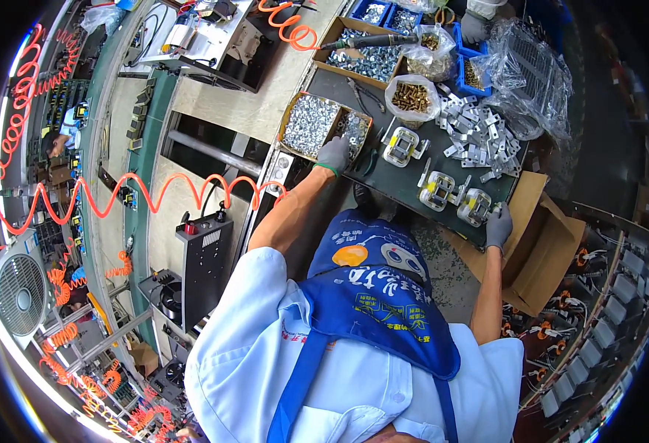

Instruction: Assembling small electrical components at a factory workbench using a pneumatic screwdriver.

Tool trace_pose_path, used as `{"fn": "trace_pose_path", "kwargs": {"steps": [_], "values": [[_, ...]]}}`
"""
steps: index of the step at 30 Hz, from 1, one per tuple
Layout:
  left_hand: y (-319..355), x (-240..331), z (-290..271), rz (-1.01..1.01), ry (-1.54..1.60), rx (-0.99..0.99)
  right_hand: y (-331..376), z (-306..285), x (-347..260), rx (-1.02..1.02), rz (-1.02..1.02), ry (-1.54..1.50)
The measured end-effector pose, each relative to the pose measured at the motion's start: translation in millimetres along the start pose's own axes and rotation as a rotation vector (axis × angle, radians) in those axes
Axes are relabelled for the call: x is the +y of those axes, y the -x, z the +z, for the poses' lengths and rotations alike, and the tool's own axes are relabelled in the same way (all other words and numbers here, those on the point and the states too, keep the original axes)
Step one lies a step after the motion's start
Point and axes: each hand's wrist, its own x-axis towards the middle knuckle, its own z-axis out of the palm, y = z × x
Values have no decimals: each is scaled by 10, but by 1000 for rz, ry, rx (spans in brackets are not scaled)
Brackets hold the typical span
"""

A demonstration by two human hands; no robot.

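My left hand (333, 153), in a grey glove, reaches into the right compartment of a cardboard box (287, 146) of small metal parts. Its fingers are bent down at the small dark washers or nuts (352, 127); what they pinch, if anything, is too small to make out. My right hand (499, 227), also gloved, has its fingers closed at the edge of a metal-framed motor with a yellow coil (474, 207) on the dark table. Beside it lies a second such motor (436, 190), and a third motor (399, 147) sits nearer the box.
Silver brackets (479, 136) are heaped behind the motors. A bag of brass screws (411, 97), pliers (365, 96), a box of bolts (372, 63) and a power screwdriver (369, 42) lie farther back. An open carton (535, 258) stands at right; an orange coiled hose (154, 188) spans the left.
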Motion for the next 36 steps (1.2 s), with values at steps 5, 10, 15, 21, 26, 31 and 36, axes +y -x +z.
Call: {"fn": "trace_pose_path", "kwargs": {"steps": [5, 10, 15, 21, 26, 31, 36], "values": [[-12, -40, 33, 87, -14, -4, 15, -2, -45, 24, -13, 24], [-40, -49, 111, 72, 29, -33, 13, -25, -72, -2, 4, 26], [62, -118, -8, 223, 141, 55, 13, 23, -35, 32, 4, 17], [93, -184, -312, 248, 269, 117, 26, 18, -30, 6, 41, 7], [138, -158, -256, 151, 435, -21, 37, 22, -51, 35, 54, 17], [151, -141, -188, 181, 389, -33, 36, 37, -22, 47, 36, 26], [133, -163, -248, 230, 379, 5, 37, 30, -40, 57, 14, 32]]}}
